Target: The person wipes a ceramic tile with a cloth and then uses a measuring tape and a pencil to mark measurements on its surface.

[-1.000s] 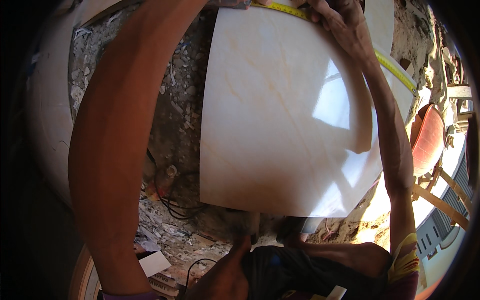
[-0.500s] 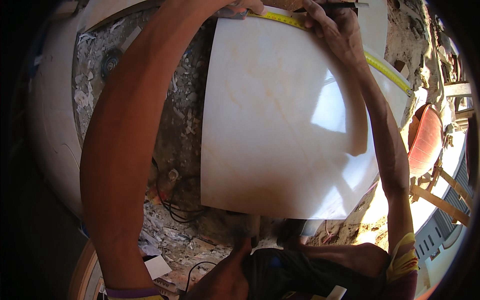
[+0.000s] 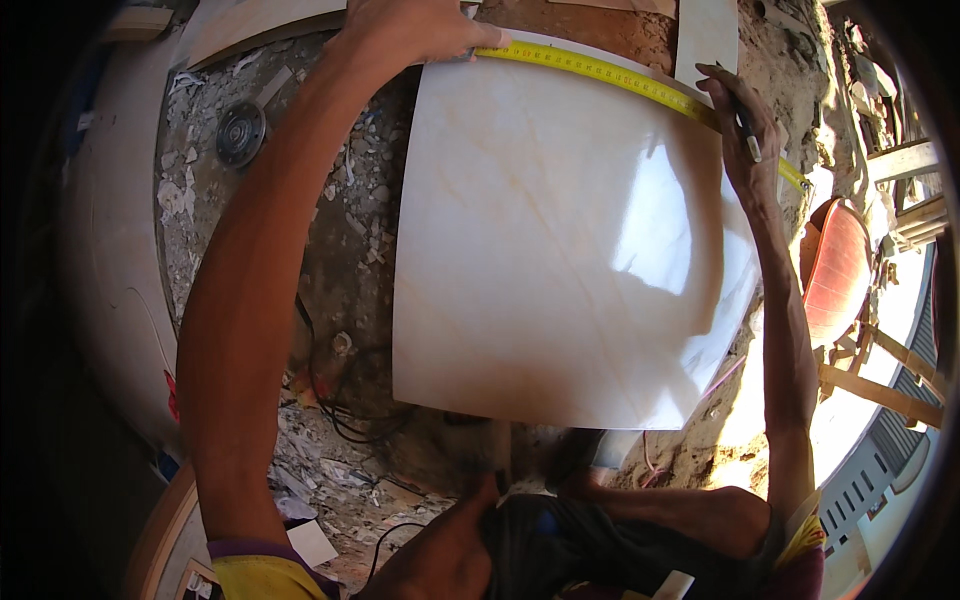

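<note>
One glossy tile lies between the hands, on their near side. At tile's far-left corner: left hand, pinching yellow tape measure. Tape spans tile's far edge. At tile's far-right corner: right hand, fingers around a pen.

Round dark metal disc, lying on rubble-strewn ground, left; black cable, loosely looped; white flat piece, lower left; red curved basin, far right; wooden plank, just below the basin.
</note>
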### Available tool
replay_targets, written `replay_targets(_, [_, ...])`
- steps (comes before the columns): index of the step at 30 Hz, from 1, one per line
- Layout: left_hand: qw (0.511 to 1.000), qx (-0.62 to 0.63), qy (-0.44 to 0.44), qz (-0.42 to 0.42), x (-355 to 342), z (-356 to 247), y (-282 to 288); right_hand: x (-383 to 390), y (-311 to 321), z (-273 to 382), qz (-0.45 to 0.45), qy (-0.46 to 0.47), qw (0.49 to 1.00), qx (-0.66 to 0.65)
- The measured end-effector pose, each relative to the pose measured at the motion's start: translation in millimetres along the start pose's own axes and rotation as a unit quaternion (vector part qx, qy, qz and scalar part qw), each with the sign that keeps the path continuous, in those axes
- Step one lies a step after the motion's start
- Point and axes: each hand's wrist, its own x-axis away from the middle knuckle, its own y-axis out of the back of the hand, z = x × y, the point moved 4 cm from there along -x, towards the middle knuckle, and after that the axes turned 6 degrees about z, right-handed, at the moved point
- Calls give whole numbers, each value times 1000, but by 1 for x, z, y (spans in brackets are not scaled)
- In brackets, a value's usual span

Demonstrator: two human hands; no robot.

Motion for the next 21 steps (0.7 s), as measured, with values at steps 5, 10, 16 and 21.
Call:
replay_targets(5, [996, 63, -45, 42, 60, -19, 30, 93, 87, 4, 57, -197, 979, 14])
replay_targets(10, [989, 55, -11, 136, 143, -16, -14, 221, 117, 29, 30, -286, 958, -22])
replay_targets(16, [971, 99, 46, 213, 256, -29, -68, 376, 92, 77, 29, -400, 914, -70])
replay_targets(21, [968, 62, 73, 232, 331, -32, -104, 447, 86, 112, -63, -442, 893, -56])
